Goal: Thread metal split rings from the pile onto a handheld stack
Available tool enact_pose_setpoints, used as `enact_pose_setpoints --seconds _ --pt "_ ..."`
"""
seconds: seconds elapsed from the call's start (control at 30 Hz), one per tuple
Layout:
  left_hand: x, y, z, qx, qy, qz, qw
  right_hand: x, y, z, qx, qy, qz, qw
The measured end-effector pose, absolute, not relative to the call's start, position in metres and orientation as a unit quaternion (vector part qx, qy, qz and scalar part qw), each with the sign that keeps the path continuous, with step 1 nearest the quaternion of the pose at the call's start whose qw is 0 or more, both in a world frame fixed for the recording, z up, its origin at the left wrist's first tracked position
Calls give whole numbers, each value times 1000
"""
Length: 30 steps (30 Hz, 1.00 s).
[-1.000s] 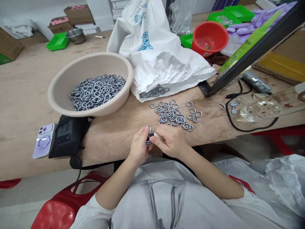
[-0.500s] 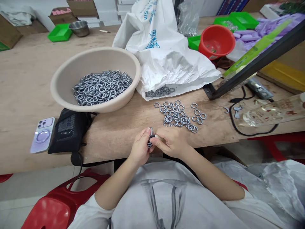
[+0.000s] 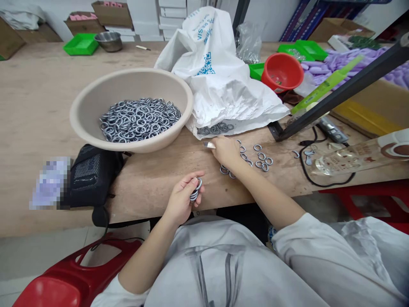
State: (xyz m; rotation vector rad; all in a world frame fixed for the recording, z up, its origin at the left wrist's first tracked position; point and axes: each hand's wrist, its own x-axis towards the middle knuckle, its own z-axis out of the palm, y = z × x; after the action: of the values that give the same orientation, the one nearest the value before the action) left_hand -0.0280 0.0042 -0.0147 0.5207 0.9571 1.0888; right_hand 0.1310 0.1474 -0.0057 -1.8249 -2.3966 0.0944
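Head view: nearest item?
"Left hand [image 3: 183,198], curled around several grey metal rings [image 3: 193,195]; fingers obscure the count."
"Right hand [image 3: 226,151]?"
"Clamped on one small white-and-grey piece [image 3: 210,145], kind unclear; covers part of the loose ring pile [image 3: 262,165] on the tabletop [image 3: 153,179]."
"Beyond?"
"One beige basin [image 3: 92,94], its contents uncountable; one white sack [image 3: 238,96], one blue QR code [image 3: 205,64], lettering partly lost in creases."

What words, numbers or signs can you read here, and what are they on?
I can't read any for sure.
White sack: blue letters, too blurred; below, a square blue code, not words.
Clear bottle: brown print, too small.
Red bowl: a label, too small.
Long green thing: marks, too small.
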Motion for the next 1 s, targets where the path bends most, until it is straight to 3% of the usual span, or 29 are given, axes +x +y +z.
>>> enact_pose_setpoints --seconds 0.13,0.3,0.4,0.57,0.67,0.77,1.0 --pt "-37 9 -14 206 439 521 703 133 140 -6 -573 -808 81 115" --pt "-32 19 -10 218 444 499 712 146 104 9 -481 -781 332 219" --pt "-22 26 -12 294 472 504 661 152 85 18 -451 -754 412 240" --pt "-6 29 -17 452 484 446 602 157 69 19 -457 -713 454 277" --pt "3 26 -15 403 474 454 638 157 58 15 -443 -661 498 345" --pt "10 21 -9 331 446 458 694 157 50 10 -430 -655 473 403" --pt "19 15 2 233 409 456 755 157 50 6 -409 -665 441 442"
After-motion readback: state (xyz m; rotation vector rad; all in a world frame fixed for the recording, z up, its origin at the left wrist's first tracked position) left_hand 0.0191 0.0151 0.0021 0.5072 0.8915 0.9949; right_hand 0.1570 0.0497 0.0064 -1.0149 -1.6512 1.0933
